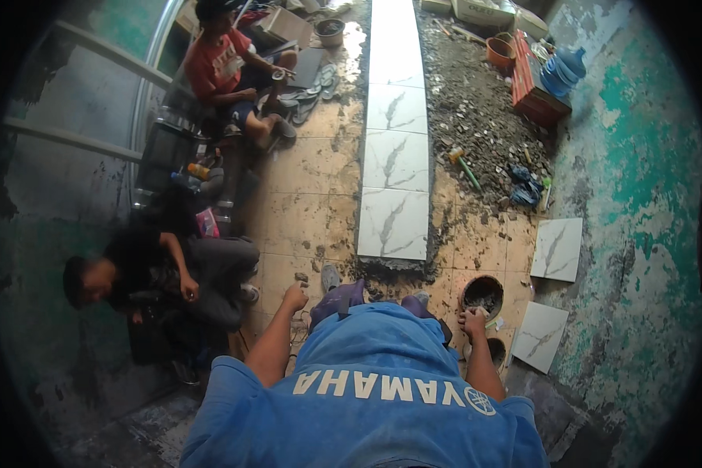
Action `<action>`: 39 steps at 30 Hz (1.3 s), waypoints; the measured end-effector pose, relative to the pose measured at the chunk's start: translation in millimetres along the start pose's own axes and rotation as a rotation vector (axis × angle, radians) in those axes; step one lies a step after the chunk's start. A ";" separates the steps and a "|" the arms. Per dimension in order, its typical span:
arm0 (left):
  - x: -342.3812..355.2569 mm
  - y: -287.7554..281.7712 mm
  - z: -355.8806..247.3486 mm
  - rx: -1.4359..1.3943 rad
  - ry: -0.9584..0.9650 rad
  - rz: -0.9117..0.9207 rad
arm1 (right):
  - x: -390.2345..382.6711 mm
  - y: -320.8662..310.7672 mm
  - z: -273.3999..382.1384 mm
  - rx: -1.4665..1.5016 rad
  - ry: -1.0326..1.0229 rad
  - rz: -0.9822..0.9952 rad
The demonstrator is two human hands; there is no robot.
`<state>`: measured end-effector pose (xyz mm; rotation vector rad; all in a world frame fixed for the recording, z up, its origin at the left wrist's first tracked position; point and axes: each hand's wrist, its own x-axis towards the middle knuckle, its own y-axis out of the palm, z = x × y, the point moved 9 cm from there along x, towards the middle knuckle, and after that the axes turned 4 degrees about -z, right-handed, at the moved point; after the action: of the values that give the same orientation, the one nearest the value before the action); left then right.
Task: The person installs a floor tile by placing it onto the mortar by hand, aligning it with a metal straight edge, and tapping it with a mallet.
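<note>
My left hand [295,298] is held over the tiled floor [292,210], left of my knees, with its fingers curled in. Nothing shows between them. My right hand [473,320] is closed beside the near rim of a round bucket [481,284] with dark grey contents. What its fingers hold, if anything, is too small to make out. Ahead of my feet runs a row of white marble-patterned tiles [395,222], ending in a rough strip of dark mortar [390,270]. Two loose tiles of this pattern, one farther [557,243] and one nearer [540,335], lie by the right wall.
A second bucket [495,351] stands partly behind my right forearm. Rubble [476,101] covers the floor at right, with a green-handled tool [469,173] and a blue water jug [561,72] on a red box. Two people sit along the left, one in red [214,66], one in dark clothes [152,265].
</note>
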<state>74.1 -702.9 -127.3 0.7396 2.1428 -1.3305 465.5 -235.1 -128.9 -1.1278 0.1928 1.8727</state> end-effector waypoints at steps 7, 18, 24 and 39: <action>24.2 18.9 -39.6 -0.150 0.135 0.042 | -15.5 -11.5 9.5 -0.320 -0.070 -0.059; 30.3 0.9 -40.7 -0.011 0.144 0.114 | -40.1 4.3 25.9 -0.405 -0.193 -0.114; 85.0 -7.9 16.0 0.103 0.175 0.157 | -56.4 -0.5 30.1 -0.445 -0.136 -0.230; 145.7 -6.7 -80.1 0.222 0.150 0.241 | -68.9 -155.1 2.8 -0.366 -0.031 -0.547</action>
<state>-46.5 -606.1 -188.8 1.1802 1.9588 -1.4333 593.7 -187.7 -28.2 -1.2390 -0.4542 1.4582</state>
